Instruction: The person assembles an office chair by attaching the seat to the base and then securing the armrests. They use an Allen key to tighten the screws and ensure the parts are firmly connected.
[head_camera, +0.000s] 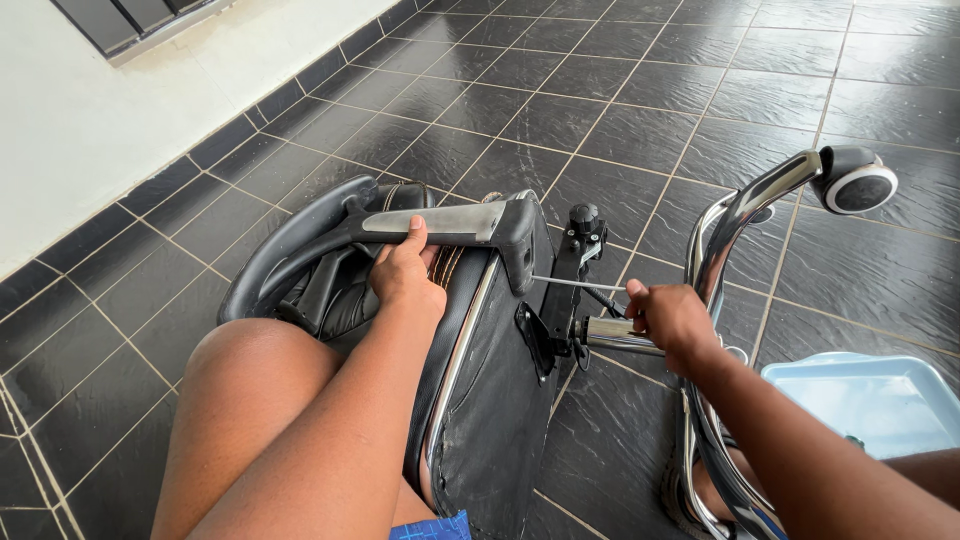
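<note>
One office chair (480, 400) lies tipped on its side on the black tiled floor (640, 90), and everything here sits around it. The left hand (405, 275) is clasped on the chair's one visible armrest (440, 225), thumb pressed on the grey top pad, at the upper edge of the black seat. The right hand (672, 320) is closed around a thin metal rod-like tool (575, 284), whose tip points at the black mechanism plate (565, 300) under the seat; just below the fist, one chrome gas-lift cylinder (615, 335) sticks out from that plate. Right of the seat, the chrome base legs (735, 215) curve upward, ending in one visible caster wheel (857, 180). One pale blue plastic tray (870, 395) rests on the floor beyond the base, to the right.
</note>
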